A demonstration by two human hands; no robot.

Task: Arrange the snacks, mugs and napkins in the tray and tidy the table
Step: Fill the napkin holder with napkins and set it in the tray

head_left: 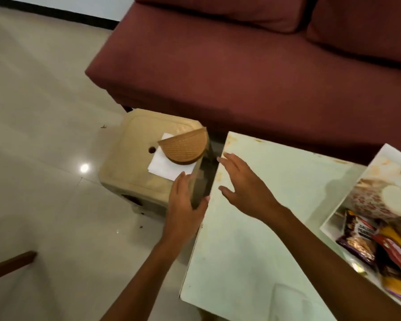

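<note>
Step in hand, as judged: collecting the napkins (164, 166), the last item class lying outside the tray (380, 161).

Item positions, all referenced to the table (252, 239):
- The napkins are lying as a flat white stack on a beige stool (130, 158) standing just off the table's left edge.
- A brown woven holder (185, 147) is leaning across the stack, on the side away from the person, and pinning it.
- The tray is sitting at the table's right edge.
- A floral mug (375, 202) and several snack packets (361, 239) are lying in the tray.

Hand states:
- The left hand (183, 212) is hovering off the table's left edge, at the stool's near corner. Its fingers are straight and pointing at the stack, its thumb is spread, and it is gripping nothing. Contact with the stool cannot be determined.
- The right hand (245, 184) is hovering over the table's left edge with fingers splayed, holding nothing.

Next move, as judged: the stack and holder are calling for a combined lift, one hand under the paper and one steadying the holder, followed by a carry across the table to the tray.

Obstructions:
- The holder's weight is resting on the stack, so pulling the paper alone is risking a tear or a scatter.
- The narrow gap between the stool and the table's left edge is limiting hand clearance.
- The packets are crowding the tray.
- A maroon sofa (241, 66) is standing beyond the table's far edge, clear of the carry path.
</note>
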